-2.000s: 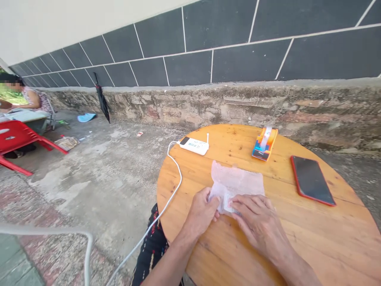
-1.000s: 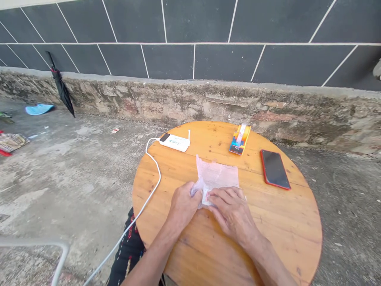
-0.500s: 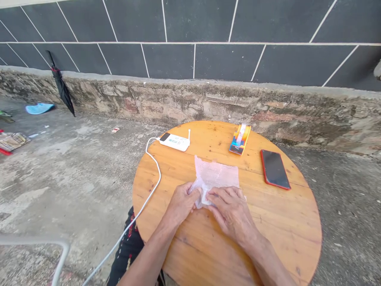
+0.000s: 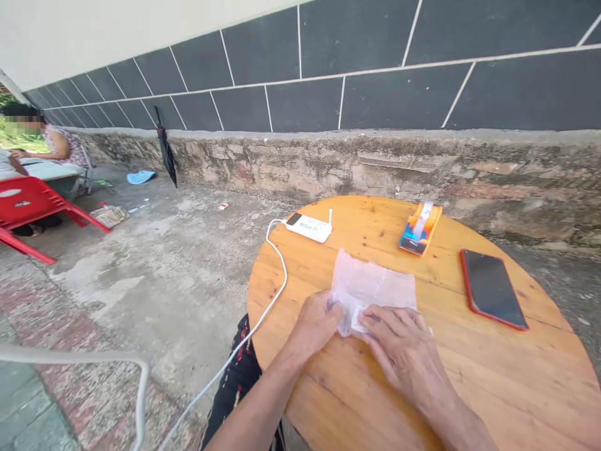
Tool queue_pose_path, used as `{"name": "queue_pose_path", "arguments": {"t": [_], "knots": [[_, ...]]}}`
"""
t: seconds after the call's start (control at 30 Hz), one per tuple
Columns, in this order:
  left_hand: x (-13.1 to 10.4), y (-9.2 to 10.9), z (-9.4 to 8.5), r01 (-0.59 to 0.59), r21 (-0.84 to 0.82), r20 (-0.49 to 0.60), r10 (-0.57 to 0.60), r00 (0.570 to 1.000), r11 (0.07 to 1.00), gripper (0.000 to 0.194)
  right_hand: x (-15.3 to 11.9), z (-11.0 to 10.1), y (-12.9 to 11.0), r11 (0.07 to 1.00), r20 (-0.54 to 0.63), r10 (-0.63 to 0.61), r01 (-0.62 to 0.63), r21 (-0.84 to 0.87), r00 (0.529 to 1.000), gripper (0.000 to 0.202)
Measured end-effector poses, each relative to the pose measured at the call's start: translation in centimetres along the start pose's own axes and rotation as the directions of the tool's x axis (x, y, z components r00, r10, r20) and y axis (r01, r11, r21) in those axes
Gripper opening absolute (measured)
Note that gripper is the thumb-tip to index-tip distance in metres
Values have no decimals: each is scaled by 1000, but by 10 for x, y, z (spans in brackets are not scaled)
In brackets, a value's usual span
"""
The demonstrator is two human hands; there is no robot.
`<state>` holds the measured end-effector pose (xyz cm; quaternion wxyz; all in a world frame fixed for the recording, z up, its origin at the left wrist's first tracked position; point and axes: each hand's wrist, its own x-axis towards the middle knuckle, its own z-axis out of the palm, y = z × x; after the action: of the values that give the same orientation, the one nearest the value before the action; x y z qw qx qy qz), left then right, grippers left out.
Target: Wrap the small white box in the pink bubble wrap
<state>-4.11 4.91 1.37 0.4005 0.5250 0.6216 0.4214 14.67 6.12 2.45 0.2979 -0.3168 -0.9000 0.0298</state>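
Observation:
A sheet of pinkish, translucent wrap [image 4: 375, 282], which looks like bubble wrap, lies on the round wooden table [image 4: 357, 388]. On its near edge sits a small white block-like item [image 4: 357, 318], partly covered by fingers, so its kind cannot be made out. My left hand [image 4: 319, 322] is closed on the wrap's left near corner, thumb on top. Over the white item rests my right hand [image 4: 399, 335], its fingers bent and pressing the item and the wrap beneath it.
A white power bank [image 4: 308, 228] with a cable [image 4: 277, 294] lies at the table's far left. Behind the wrap stands a tape dispenser [image 4: 421, 230]; a red-cased phone [image 4: 493, 288] lies right. A person [image 4: 61, 147] sits far left near a red chair [image 4: 37, 203]. An umbrella [image 4: 166, 150] leans on the wall.
The view has swung left, bringing a seated person and a red chair into sight. Both hands stay at the wrap's near edge; the left thumb has shifted slightly away from the white item.

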Motion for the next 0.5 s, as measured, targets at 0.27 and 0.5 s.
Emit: {"name": "queue_pose_path", "arguments": {"t": [0.27, 0.5], "knots": [[8, 0, 6, 4, -31, 112, 0, 994, 1000, 17, 0, -2, -4, 1000, 42, 30, -30, -2, 999, 18], [11, 2, 9, -36, 62, 120, 29, 992, 997, 17, -1, -3, -4, 999, 69, 42, -42, -3, 997, 19]]}}
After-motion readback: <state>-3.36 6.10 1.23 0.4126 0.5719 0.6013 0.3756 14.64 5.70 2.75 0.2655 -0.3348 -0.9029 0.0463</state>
